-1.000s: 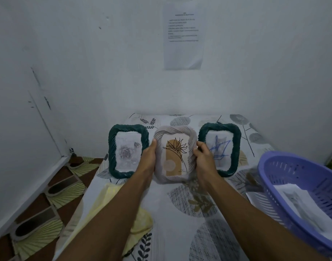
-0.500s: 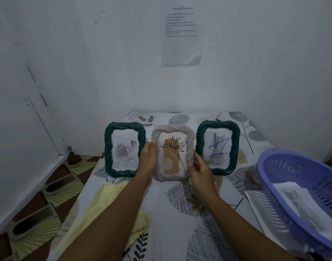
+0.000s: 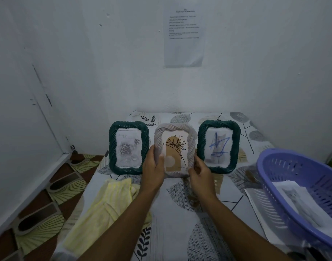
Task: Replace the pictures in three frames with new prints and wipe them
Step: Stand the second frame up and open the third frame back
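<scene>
- The white frame (image 3: 175, 149) stands at the middle of the row, at about 12 o'clock from the person, on the patterned tablecloth (image 3: 172, 213). It shows a print of a black line-drawn plant over a tan arch.
- The left hand (image 3: 154, 169) grips the white frame's lower left edge, thumb on the front and fingers behind.
- The right hand (image 3: 200, 173) clasps the frame's lower right corner, fingers curled around the rim.
- The left green frame (image 3: 129, 147) stands just beside the white one, at about 11 o'clock, holding a grey picture of roses.
- The right green frame (image 3: 218, 146) stands at about 1 o'clock, with blue scribbles over a pale picture.
- A yellow cloth (image 3: 108, 208) lies crumpled on the tablecloth at about 8 o'clock, beside the left forearm.
- A purple basket (image 3: 285, 166) sits at 3 o'clock near the table edge, with a cat print (image 3: 300, 206) lying inside it.
- A printed sheet (image 3: 184, 32) hangs on the wall above the frames.
</scene>
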### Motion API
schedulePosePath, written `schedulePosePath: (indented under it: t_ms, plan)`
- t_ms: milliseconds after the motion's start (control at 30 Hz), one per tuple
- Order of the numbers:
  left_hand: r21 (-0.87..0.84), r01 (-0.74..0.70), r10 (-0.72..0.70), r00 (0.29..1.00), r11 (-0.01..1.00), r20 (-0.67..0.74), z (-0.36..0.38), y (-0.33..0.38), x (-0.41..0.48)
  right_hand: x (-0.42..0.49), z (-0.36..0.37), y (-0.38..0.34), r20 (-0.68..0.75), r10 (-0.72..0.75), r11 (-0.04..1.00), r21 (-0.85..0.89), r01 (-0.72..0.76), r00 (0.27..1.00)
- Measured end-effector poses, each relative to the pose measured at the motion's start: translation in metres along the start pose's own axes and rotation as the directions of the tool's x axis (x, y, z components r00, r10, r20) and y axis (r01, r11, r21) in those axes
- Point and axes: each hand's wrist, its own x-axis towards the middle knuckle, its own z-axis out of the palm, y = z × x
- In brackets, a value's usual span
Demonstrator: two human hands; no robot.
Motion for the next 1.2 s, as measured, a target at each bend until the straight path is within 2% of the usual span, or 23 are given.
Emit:
schedulePosePath:
  t_ms: [233,433,567,633,733,833,900,967,1067,1200]
  plan:
    - [-0.025,-0.012,0.013,0.999,1.000,0.046,-0.003,0.000,0.009,0.006,0.002,0.000,0.002,0.030,1.000,-0.007,-0.030,1.000]
    - [0.028,-0.052,0.051,0.997,0.998,0.056,-0.004,-0.011,-0.001,-0.002,-0.001,-0.001,0.013,-0.006,0.999,-0.035,0.007,1.000]
    - [0.141,-0.170,0.181,0.981,0.975,-0.064,0.002,-0.003,-0.018,-0.011,-0.014,-0.006,-0.082,-0.050,0.996,-0.077,0.044,0.995]
    - [0.204,-0.279,0.298,0.952,0.939,-0.072,0.008,0.004,-0.026,-0.012,-0.026,-0.006,-0.171,-0.056,0.996,-0.079,0.043,0.984]
    - [0.190,-0.440,0.440,0.897,0.878,0.045,0.021,0.013,-0.036,-0.002,-0.050,-0.006,-0.305,-0.083,0.993,-0.102,0.054,0.949]
    - [0.254,-0.532,0.485,0.845,0.808,0.225,0.036,0.006,-0.059,0.020,-0.072,-0.017,-0.399,-0.119,0.991,-0.111,0.081,0.909]
    - [0.332,-0.607,0.494,0.788,0.722,0.366,0.043,-0.006,-0.074,0.035,-0.084,-0.027,-0.435,-0.141,0.988,-0.117,0.099,0.889]
    - [0.391,-0.659,0.480,0.744,0.642,0.464,0.047,-0.014,-0.078,0.048,-0.093,-0.037,-0.438,-0.171,0.983,-0.135,0.123,0.882]
    - [0.415,-0.652,0.466,0.751,0.634,0.468,0.044,-0.017,-0.078,0.063,-0.101,-0.044,-0.393,-0.167,0.979,-0.175,0.104,0.904]
    - [0.440,-0.648,0.424,0.751,0.621,0.507,0.043,-0.027,-0.081,0.078,-0.109,-0.045,-0.285,-0.026,0.989,-0.144,-0.015,0.958]
